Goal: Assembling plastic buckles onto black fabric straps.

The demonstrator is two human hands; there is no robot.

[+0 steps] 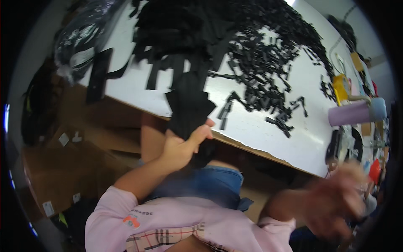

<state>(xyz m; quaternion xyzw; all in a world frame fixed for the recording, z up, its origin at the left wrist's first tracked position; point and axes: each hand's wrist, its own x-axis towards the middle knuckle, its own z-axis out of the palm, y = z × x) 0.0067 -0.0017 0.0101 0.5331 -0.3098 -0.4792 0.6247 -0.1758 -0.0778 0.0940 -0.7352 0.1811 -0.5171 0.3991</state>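
White-topped table, as I view it remotely; its brown front edge slants down toward the right. Left: brown cardboard carton. Upper right: pale grey wall. Top: bright patch of light.

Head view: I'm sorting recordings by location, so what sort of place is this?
Probably a small workshop or packing area: a white table carries heaps of small black pieces and layered black strips, and a cardboard box stands at the left.
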